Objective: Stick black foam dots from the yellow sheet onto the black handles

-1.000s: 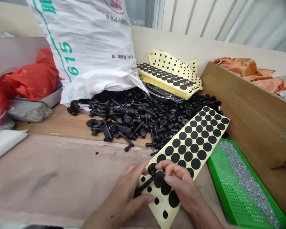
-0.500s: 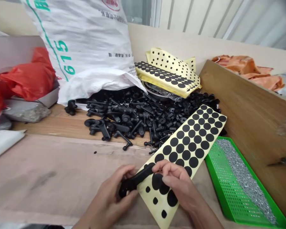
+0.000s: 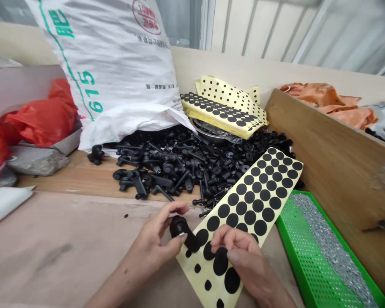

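My left hand point(image 3: 154, 241) grips a black plastic knob-headed part point(image 3: 179, 226) by its round head, just above the upper-left edge of a long yellow backing sheet point(image 3: 256, 192). Rows of round black rubber pads cover the sheet, and its lower end has gaps where pads are gone. My right hand point(image 3: 240, 261) pinches the sheet's lower part, with its fingers against a black pad point(image 3: 220, 262). The held part's shaft is partly hidden by my left fingers.
A heap of black plastic parts point(image 3: 179, 171) spills from a white woven sack point(image 3: 99, 72) onto a wooden board. Behind it are a steel bowl point(image 3: 208, 130) and used yellow sheets point(image 3: 224, 107). A green perforated tray point(image 3: 327, 252) holds silver screws at right.
My left hand has lifted the black part off the sheet and turned it, moving it up and to the right. My right hand stays on the sheet. The view has shifted slightly.
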### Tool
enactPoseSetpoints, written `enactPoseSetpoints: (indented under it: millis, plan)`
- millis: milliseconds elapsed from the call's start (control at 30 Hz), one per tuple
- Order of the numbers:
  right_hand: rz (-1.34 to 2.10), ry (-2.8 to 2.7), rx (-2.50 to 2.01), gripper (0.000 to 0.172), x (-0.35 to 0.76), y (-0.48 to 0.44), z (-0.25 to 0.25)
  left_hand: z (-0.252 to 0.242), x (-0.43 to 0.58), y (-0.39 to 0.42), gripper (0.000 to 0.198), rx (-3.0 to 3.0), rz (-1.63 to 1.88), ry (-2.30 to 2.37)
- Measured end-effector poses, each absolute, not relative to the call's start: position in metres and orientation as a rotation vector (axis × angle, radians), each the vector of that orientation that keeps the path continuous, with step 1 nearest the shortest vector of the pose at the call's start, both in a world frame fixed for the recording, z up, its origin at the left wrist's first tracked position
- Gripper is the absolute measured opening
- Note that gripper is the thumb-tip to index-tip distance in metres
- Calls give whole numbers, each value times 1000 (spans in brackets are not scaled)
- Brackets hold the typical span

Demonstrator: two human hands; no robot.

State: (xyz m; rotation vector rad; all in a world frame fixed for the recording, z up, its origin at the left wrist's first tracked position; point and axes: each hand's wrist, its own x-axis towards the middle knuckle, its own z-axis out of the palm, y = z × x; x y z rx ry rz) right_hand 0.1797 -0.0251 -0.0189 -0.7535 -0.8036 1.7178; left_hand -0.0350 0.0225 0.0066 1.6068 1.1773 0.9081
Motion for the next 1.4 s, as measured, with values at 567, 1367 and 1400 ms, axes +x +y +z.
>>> enactPoseSetpoints:
  millis: [567, 1367, 1400]
  plan:
    - [1670, -577, -732, 9, 183, -18, -16, -39, -5, 19, 47, 2341, 698, 1053]
    - [1510, -845, -1014, 13, 184, -32, -12, -5, 3, 12, 46, 1083, 473, 991]
    - [1498, -873, -1030, 12, 184, -33, -13, -6, 4, 11, 47, 1066, 472, 993]
